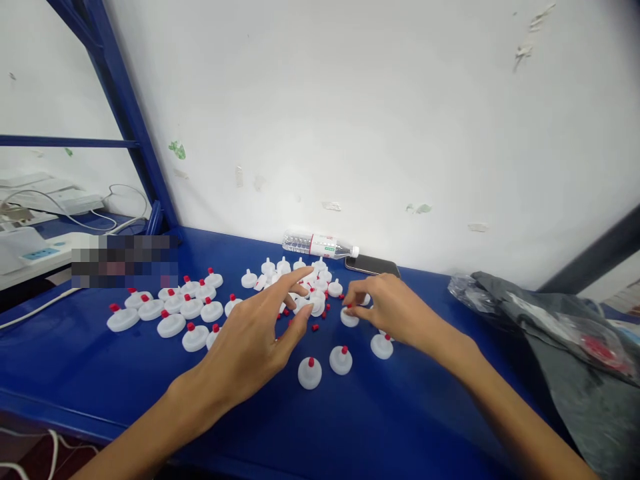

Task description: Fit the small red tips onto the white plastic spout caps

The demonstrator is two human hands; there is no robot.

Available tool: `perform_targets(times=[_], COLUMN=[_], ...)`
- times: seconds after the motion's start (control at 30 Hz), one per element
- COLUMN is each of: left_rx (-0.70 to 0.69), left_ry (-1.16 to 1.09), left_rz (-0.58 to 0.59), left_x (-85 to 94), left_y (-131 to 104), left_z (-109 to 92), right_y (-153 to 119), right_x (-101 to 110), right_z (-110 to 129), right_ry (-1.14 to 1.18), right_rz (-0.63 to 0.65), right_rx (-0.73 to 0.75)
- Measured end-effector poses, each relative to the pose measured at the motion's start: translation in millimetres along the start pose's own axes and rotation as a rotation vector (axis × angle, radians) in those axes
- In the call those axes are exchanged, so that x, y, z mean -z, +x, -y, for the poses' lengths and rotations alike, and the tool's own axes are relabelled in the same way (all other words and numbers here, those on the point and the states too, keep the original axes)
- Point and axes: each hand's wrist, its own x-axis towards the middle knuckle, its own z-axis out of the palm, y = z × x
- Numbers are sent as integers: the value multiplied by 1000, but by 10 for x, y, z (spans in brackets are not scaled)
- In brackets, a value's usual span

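My left hand [250,333] hovers over the blue table, thumb and fingers apart, with nothing between them. Just beyond its fingertips is a pile of white nozzle lids [316,307] without caps, with small loose red tip caps [315,327] scattered around. My right hand [383,303] pinches the top of a white nozzle lid [349,319] that is at the table; the fingers hide its tip. Nearer to me stand white lids with red caps on their nozzles, one [310,375] in front, another [341,361] beside it and a third [382,347] below my right hand.
Several red-capped lids [171,325] stand in a group at the left. A clear plastic bottle [320,245] lies by the wall, next to a phone [371,265]. Grey bags [565,347] cover the right side. A blue metal post [130,113] rises at the left.
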Motion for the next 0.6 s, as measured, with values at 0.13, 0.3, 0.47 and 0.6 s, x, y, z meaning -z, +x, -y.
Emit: perform_targets(times=[0.13, 0.3, 0.47, 0.6], left_rx=[-5, -19, -21, -19], left_ry=[10, 23, 33, 39], left_rz=[10, 35, 37, 49], left_x=[-8, -22, -22, -19], left_y=[2, 4, 2, -2], left_z=[3, 19, 20, 12], right_y=[-32, -20, 71, 90], right_x=[58, 107, -104, -201], right_z=[-78, -70, -220, -319], right_ry=[-147, -225, -349, -270], right_rz=[174, 18, -91, -67], right_rx=[-89, -54, 65, 113])
